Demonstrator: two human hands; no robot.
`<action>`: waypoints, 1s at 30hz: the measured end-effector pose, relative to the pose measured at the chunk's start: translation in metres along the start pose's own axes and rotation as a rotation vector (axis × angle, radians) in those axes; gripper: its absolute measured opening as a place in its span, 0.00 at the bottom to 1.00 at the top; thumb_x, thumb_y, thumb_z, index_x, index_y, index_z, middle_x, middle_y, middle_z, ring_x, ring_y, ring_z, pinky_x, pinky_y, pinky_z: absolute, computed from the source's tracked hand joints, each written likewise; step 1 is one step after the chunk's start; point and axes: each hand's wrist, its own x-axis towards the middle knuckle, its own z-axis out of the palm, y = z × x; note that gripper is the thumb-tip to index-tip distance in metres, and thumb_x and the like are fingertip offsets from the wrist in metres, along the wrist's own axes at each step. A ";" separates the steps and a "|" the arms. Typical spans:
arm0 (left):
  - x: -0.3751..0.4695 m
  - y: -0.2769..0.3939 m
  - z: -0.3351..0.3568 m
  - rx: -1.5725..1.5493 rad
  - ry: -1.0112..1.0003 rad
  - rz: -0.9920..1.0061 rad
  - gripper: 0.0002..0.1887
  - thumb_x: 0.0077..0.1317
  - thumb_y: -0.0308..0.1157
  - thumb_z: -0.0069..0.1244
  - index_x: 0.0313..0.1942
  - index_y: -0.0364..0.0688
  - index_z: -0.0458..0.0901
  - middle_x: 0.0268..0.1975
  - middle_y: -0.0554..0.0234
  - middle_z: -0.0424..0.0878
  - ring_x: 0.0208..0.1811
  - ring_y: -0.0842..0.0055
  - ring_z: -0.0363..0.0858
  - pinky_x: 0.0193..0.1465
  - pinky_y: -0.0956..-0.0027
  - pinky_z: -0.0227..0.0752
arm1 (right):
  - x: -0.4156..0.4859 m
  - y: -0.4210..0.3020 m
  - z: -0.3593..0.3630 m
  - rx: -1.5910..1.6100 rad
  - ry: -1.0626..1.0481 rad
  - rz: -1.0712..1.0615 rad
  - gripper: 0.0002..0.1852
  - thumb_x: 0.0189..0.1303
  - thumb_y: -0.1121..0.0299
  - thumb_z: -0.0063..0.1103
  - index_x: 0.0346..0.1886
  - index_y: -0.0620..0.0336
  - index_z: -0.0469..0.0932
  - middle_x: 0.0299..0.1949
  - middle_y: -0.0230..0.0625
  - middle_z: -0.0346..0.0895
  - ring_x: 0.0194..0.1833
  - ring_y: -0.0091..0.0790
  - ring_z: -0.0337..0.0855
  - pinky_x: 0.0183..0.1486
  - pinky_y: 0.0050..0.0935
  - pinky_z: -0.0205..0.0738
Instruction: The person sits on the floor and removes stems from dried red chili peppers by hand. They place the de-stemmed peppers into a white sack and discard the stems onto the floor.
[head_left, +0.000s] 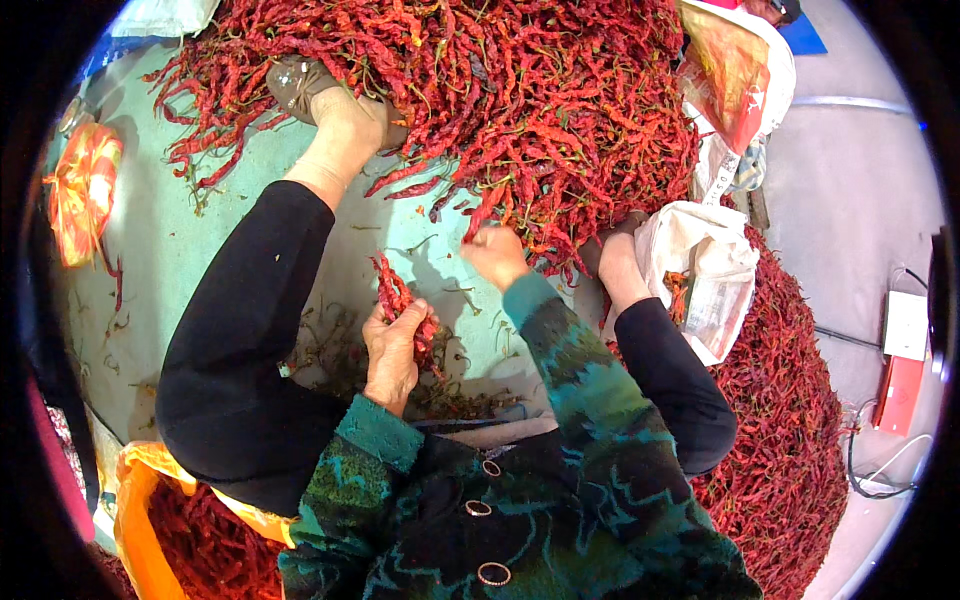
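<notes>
My left hand (392, 346) is closed around a small bunch of dried red chillies (394, 285), which sticks out above and below the fist. Up and to the right, my right hand (495, 253) pinches a dried red chilli (487, 210) at the edge of a large heap of dried red chillies (510, 97). Many in the heap still have their pale green stems. Loose stems (469, 296) lie scattered on the green floor between my legs. More stems and debris (442, 382) are gathered in shadow below my left hand.
A yellow bag (142, 517) at lower left holds chillies. White woven sacks (712, 262) (780, 60) stand right of the heap. Behind my right leg spreads another chilli pile (787, 420). An orange plastic bag (84, 195) lies at left. Cables (847, 337) and a red box (898, 396) are far right.
</notes>
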 end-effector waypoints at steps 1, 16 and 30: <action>0.001 -0.002 -0.005 -0.010 0.012 0.015 0.05 0.58 0.24 0.54 0.33 0.36 0.77 0.29 0.61 0.80 0.27 0.75 0.79 0.32 0.71 0.76 | -0.014 0.002 0.006 0.118 -0.101 -0.003 0.15 0.45 0.61 0.63 0.26 0.66 0.78 0.20 0.43 0.76 0.24 0.37 0.77 0.30 0.35 0.70; -0.010 -0.003 -0.002 -0.009 -0.195 -0.131 0.10 0.57 0.19 0.53 0.40 0.33 0.77 0.34 0.56 0.82 0.31 0.72 0.83 0.36 0.67 0.79 | -0.130 -0.069 -0.026 -0.146 -0.490 -0.151 0.16 0.52 0.58 0.56 0.23 0.64 0.76 0.24 0.49 0.77 0.29 0.48 0.79 0.33 0.46 0.71; -0.019 0.003 -0.002 -0.143 -0.351 -0.220 0.14 0.57 0.22 0.49 0.45 0.31 0.74 0.34 0.52 0.80 0.29 0.69 0.79 0.30 0.63 0.77 | -0.110 -0.046 -0.005 1.554 -0.447 0.469 0.17 0.61 0.55 0.57 0.43 0.58 0.76 0.36 0.35 0.78 0.29 0.30 0.78 0.29 0.32 0.73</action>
